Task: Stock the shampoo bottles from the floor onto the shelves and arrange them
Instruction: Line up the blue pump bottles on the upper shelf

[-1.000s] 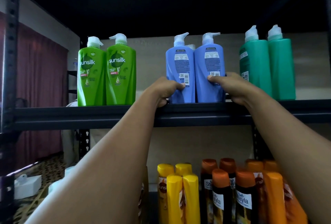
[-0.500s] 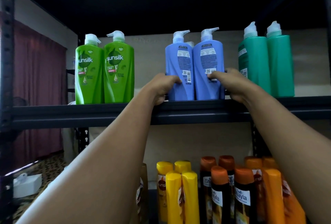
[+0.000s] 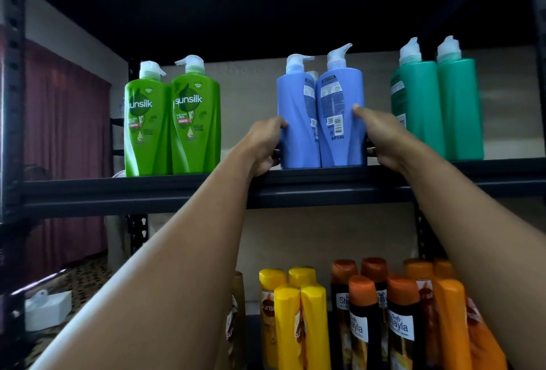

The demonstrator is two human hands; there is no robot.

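Note:
Two blue pump shampoo bottles stand side by side near the front edge of the upper shelf (image 3: 177, 189), back labels facing me. My left hand (image 3: 264, 145) grips the left blue bottle (image 3: 295, 121) low on its left side. My right hand (image 3: 381, 139) wraps the right side of the right blue bottle (image 3: 339, 109), thumb on its front. A third blue pump top peeks out behind them.
Two green Sunsilk pump bottles (image 3: 172, 124) stand left on the same shelf, two teal pump bottles (image 3: 437, 109) at the right. The shelf below holds yellow bottles (image 3: 298, 322) and orange-capped bottles (image 3: 381, 319). A white box (image 3: 47, 309) lies on the floor at left.
Both blue bottles have been turned a little, so their labels and pump spouts now angle more to the right. My hands have slid outward onto the bottles' outer sides.

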